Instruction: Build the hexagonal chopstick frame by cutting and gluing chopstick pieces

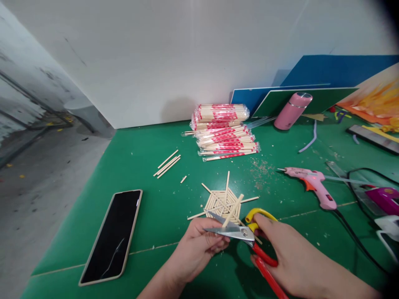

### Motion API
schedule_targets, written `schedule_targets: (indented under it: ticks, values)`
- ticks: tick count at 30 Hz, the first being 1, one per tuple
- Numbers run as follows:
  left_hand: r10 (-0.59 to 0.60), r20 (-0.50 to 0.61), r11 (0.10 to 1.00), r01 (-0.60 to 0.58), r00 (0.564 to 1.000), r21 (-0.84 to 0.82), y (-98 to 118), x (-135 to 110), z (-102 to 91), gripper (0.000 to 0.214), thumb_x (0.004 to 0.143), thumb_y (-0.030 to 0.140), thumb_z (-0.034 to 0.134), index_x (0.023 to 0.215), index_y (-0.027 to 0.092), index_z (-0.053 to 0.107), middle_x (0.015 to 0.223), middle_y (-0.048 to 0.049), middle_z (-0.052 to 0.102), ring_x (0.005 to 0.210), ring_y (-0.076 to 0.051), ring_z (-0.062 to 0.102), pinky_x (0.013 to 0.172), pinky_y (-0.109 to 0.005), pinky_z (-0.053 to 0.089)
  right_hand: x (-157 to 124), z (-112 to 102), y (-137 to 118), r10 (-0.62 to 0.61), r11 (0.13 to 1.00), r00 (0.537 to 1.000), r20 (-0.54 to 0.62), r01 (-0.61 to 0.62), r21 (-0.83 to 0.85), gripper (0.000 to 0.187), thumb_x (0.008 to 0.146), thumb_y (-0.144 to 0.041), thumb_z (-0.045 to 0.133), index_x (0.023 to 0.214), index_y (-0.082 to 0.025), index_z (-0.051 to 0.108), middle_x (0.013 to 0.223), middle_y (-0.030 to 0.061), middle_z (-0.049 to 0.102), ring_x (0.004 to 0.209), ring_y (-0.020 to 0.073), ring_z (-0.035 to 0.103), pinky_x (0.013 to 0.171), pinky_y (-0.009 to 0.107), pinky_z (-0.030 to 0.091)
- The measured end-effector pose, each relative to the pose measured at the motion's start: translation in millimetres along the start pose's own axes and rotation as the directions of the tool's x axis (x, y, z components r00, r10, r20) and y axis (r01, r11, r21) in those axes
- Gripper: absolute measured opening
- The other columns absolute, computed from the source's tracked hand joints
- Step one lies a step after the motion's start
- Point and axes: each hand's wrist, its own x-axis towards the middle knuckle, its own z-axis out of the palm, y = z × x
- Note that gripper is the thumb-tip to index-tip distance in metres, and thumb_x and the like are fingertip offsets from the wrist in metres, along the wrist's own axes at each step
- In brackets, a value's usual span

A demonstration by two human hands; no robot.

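Note:
My right hand [289, 249] grips a pair of scissors [241, 233] with one yellow and one red handle. The blades stand apart, pointing left, with a wooden stick [233, 211] between them. Its lower end meets the fingers of my left hand [202, 238], which are closed in a pinch close to the blades. Behind the scissors, a web-shaped piece made of sticks [215, 202] lies flat on the green table [162, 207], with longer sticks reaching out from its middle. The scissors and held stick hide part of it.
Several loose sticks [168, 164] and a short cut piece [183, 179] lie left of the web. Wrapped chopsticks [224, 133] are piled at the back. A phone [112, 236] lies at left. To the right are a pink glue gun [314, 185], its cord, and a pink bottle [292, 111].

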Motion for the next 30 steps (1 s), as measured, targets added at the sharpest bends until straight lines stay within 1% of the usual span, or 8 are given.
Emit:
schedule_targets:
  ticks: [4, 8, 10, 14, 18, 21, 25, 30]
  values:
    - [0.054, -0.026, 0.997, -0.053, 0.998, 0.057, -1.8, 4.2, -2.6, 0.01, 0.062, 0.024, 0.071, 0.067, 0.017, 0.067, 0.048, 0.0036, 0.049, 0.046, -0.003, 0.039, 0.049, -0.017, 0.028, 1.2, 6.4, 3.2, 0.016, 1.0, 0.999, -0.038, -0.016, 0.001, 0.015, 0.07, -0.026, 0.052, 0.08, -0.022, 0.042, 0.075, 0.0007, 0.058, 0.061, 0.0142, 0.051, 0.054, 0.025, 0.037]
    - [0.102, -0.055, 0.987, -0.094, 0.993, 0.129, -4.6, 6.1, -5.3, 0.01, 0.068, 0.022, 0.067, 0.068, 0.012, 0.066, 0.051, 0.0031, 0.048, 0.05, -0.004, 0.036, 0.049, -0.018, 0.024, 2.2, 8.5, 3.8, 0.085, 0.996, 0.994, -0.062, -0.088, -0.036, 0.027, 0.066, -0.038, 0.057, 0.081, -0.022, 0.041, 0.072, 0.0006, 0.057, 0.058, 0.015, 0.05, 0.05, 0.025, 0.035]
    - [0.084, -0.051, 0.988, -0.077, 0.995, 0.134, -4.5, 5.3, -5.0, 0.011, 0.067, 0.022, 0.068, 0.068, 0.011, 0.067, 0.054, 0.0019, 0.049, 0.052, -0.005, 0.035, 0.05, -0.018, 0.024, 1.5, 6.9, 3.1, 0.076, 0.994, 0.996, -0.054, -0.079, -0.07, 0.032, 0.065, -0.042, 0.058, 0.081, -0.022, 0.04, 0.075, 0.0017, 0.056, 0.059, 0.0154, 0.049, 0.05, 0.026, 0.035]
    - [0.0, -0.021, 0.997, 0.002, 1.0, 0.082, -1.3, 3.3, -1.6, 0.014, 0.061, 0.025, 0.071, 0.067, 0.013, 0.067, 0.054, 0.0007, 0.052, 0.047, -0.004, 0.033, 0.048, -0.02, 0.02, -0.5, 2.8, 2.2, 0.027, 0.996, 0.999, -0.033, -0.03, -0.079, 0.034, 0.064, -0.042, 0.059, 0.082, -0.022, 0.039, 0.082, 0.0029, 0.055, 0.065, 0.0161, 0.049, 0.054, 0.027, 0.037]
    - [-0.085, 0.028, 0.995, 0.084, 0.996, 0.054, 0.7, 2.0, 0.7, 0.02, 0.059, 0.028, 0.071, 0.054, 0.011, 0.062, 0.041, 0.005, 0.041, 0.038, -0.001, 0.026, 0.045, -0.02, 0.018, -1.1, 0.9, 2.4, 0.013, 1.0, 1.0, 0.007, -0.013, -0.02, 0.03, 0.066, -0.04, 0.059, 0.082, -0.022, 0.041, 0.079, 0.0008, 0.056, 0.064, 0.0146, 0.05, 0.055, 0.026, 0.037]
    - [-0.11, 0.046, 0.993, 0.108, 0.993, 0.055, 0.4, 1.8, 1.7, 0.026, 0.056, 0.033, 0.072, 0.052, 0.011, 0.059, 0.038, 0.0077, 0.034, 0.036, -0.001, 0.024, 0.045, -0.021, 0.019, -1.2, 1.0, 2.5, -0.018, 1.0, 1.0, 0.015, 0.018, -0.003, 0.022, 0.069, -0.031, 0.055, 0.084, -0.022, 0.043, 0.079, 0.0013, 0.057, 0.065, 0.0144, 0.051, 0.057, 0.026, 0.037]
    - [-0.046, 0.015, 0.995, 0.044, 0.999, 0.094, -1.5, 3.9, 0.7, 0.025, 0.059, 0.034, 0.071, 0.057, 0.011, 0.06, 0.042, 0.0065, 0.039, 0.038, -0.001, 0.025, 0.045, -0.02, 0.018, -0.4, 3.7, 3.6, 0.003, 1.0, 1.0, -0.001, -0.003, -0.004, 0.019, 0.068, -0.022, 0.053, 0.084, -0.02, 0.044, 0.078, 0.002, 0.058, 0.064, 0.0143, 0.051, 0.057, 0.026, 0.037]
    - [0.103, -0.066, 0.977, -0.089, 0.992, 0.192, -4.6, 6.2, -5.9, 0.015, 0.066, 0.027, 0.067, 0.073, 0.015, 0.063, 0.053, 0.0044, 0.047, 0.046, -0.004, 0.032, 0.045, -0.02, 0.019, 3.3, 9.0, 5.2, 0.056, 0.997, 0.996, -0.071, -0.059, -0.042, 0.018, 0.069, -0.027, 0.053, 0.084, -0.021, 0.043, 0.075, 0.002, 0.058, 0.062, 0.0153, 0.052, 0.054, 0.027, 0.036]
